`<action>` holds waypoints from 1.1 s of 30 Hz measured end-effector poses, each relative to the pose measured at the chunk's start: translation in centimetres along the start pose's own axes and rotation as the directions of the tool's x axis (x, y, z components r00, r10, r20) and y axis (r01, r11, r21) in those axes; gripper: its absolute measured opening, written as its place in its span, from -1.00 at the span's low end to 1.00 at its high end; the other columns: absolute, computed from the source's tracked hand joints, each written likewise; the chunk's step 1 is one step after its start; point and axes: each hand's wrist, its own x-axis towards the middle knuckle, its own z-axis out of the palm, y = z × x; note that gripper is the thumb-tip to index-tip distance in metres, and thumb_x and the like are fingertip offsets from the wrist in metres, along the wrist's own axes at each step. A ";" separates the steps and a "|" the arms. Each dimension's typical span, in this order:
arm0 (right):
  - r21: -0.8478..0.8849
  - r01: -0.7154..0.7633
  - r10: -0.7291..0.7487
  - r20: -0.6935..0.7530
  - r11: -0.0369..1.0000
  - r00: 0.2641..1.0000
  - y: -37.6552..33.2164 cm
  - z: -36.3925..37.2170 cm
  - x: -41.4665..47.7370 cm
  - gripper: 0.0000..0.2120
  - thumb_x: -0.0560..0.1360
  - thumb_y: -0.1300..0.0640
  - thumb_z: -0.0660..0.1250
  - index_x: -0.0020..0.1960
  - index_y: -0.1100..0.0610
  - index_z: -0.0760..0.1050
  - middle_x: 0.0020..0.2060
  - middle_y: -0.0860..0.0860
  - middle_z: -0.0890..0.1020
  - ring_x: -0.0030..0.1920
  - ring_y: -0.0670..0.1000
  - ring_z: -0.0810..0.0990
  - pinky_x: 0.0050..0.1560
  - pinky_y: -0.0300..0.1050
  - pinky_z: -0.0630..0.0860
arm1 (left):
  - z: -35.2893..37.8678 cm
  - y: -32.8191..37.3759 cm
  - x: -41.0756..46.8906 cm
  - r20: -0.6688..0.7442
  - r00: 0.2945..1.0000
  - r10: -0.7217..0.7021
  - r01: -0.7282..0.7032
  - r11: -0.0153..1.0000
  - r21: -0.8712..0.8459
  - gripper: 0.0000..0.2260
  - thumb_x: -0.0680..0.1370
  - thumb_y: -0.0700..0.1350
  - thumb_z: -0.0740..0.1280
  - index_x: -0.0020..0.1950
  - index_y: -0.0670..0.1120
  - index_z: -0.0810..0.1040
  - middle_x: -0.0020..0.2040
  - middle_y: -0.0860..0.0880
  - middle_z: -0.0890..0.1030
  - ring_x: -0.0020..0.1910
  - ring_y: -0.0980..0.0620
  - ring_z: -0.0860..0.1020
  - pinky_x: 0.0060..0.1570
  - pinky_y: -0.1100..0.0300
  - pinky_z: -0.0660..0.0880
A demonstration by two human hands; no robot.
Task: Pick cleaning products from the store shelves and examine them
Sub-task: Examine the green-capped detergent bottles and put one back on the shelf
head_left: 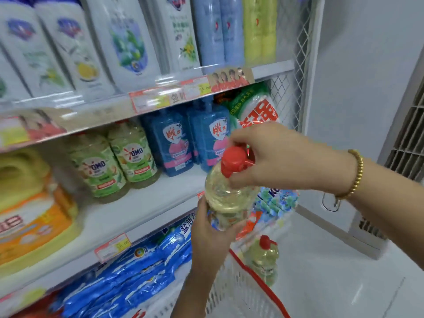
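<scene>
Store shelves (128, 210) fill the left side, with a pale wall and floor on the right. On the middle shelf stand two green-labelled bottles marked "OMO" (133, 154), then blue bottles (169, 143) with a white shield label whose red characters are too blurred to read. White refill pouches (75, 47) line the shelf above and blue bags (128, 278) lie on the one below; the price tags (112, 247) on the shelf edges are illegible. In front of the shelves, a clear bottle (226, 193) of yellowish liquid is held in the air. The left hand (213, 237) grips its lower body, hiding most of the label. The right hand (282, 157), with a gold bracelet (356, 173) at the wrist, has its fingers (239, 137) curled round the red cap (232, 160). Below, a similar red-capped bottle (263, 258) stands in a white basket (241, 292) with a red rim.
</scene>
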 end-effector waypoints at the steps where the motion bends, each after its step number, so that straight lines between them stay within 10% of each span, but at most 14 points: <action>1: 0.052 0.055 -0.050 -0.101 0.997 0.994 -0.6 0.4 0.7 -0.69 0.30 -0.12 0.44 -0.12 0.07 0.48 -0.28 -0.07 0.53 -0.30 -0.11 0.44 -0.23 -0.21 0.40 | -2.0 1.0 1.2 -0.019 0.999 0.040 -0.039 0.999 0.030 -0.30 0.17 -0.12 0.66 0.17 0.27 0.42 0.04 0.39 0.58 0.06 0.35 0.54 -0.03 0.49 0.44; 9: 0.503 0.216 0.007 -0.404 0.837 0.915 -2.1 9.7 7.5 -0.71 0.38 -0.10 0.47 -0.01 0.00 0.49 -0.16 -0.10 0.46 -0.18 -0.16 0.42 -0.17 -0.34 0.31 | -14.8 1.9 7.6 -0.105 0.984 0.142 -0.097 0.933 0.347 -0.30 0.23 -0.27 0.61 0.23 0.21 0.44 0.14 0.22 0.57 0.10 0.35 0.51 0.07 0.40 0.44; 13: 0.640 0.242 0.067 -0.418 0.729 0.906 -3.8 13.3 10.6 -0.74 0.40 -0.10 0.39 0.00 0.01 0.52 -0.15 -0.10 0.45 -0.16 -0.17 0.44 -0.18 -0.40 0.34 | -16.9 0.4 8.9 -0.174 0.983 0.061 -0.002 0.948 0.317 -0.27 0.20 -0.35 0.59 0.11 0.29 0.41 0.08 0.30 0.55 0.02 0.46 0.50 -0.14 0.59 0.38; 17: 0.738 0.241 0.136 -0.411 0.630 0.901 -4.0 16.2 13.4 -0.80 0.45 0.00 0.37 0.06 0.00 0.51 -0.07 -0.08 0.48 -0.08 -0.19 0.49 -0.14 -0.48 0.39 | -19.4 -1.5 11.6 -0.139 0.978 -0.158 0.187 0.954 0.233 -0.22 0.05 -0.36 0.63 0.10 0.20 0.46 0.04 0.13 0.64 0.07 0.16 0.58 -0.03 0.33 0.49; 25: 0.874 -0.063 0.108 0.012 0.482 0.994 -1.7 23.7 17.9 -0.59 0.51 -0.05 0.32 0.31 -0.15 0.31 0.14 -0.18 0.52 0.14 -0.25 0.51 0.13 -0.31 0.50 | -20.8 -5.0 15.7 0.023 0.928 -0.373 0.372 0.927 0.045 -0.11 -0.08 0.04 0.70 0.21 -0.07 0.54 0.10 -0.07 0.67 0.15 -0.10 0.60 0.25 -0.16 0.46; 33: 0.857 -0.179 -0.137 0.276 0.483 0.951 0.0 27.1 20.7 -0.25 0.30 0.22 0.56 0.36 -0.04 0.28 0.11 -0.18 0.59 0.10 -0.27 0.56 0.08 -0.33 0.52 | -20.0 -7.1 16.0 -0.060 0.963 -0.261 0.264 0.964 0.038 -0.41 0.25 -0.23 0.61 0.21 0.04 0.49 0.06 0.13 0.68 0.09 0.14 0.62 0.04 0.22 0.57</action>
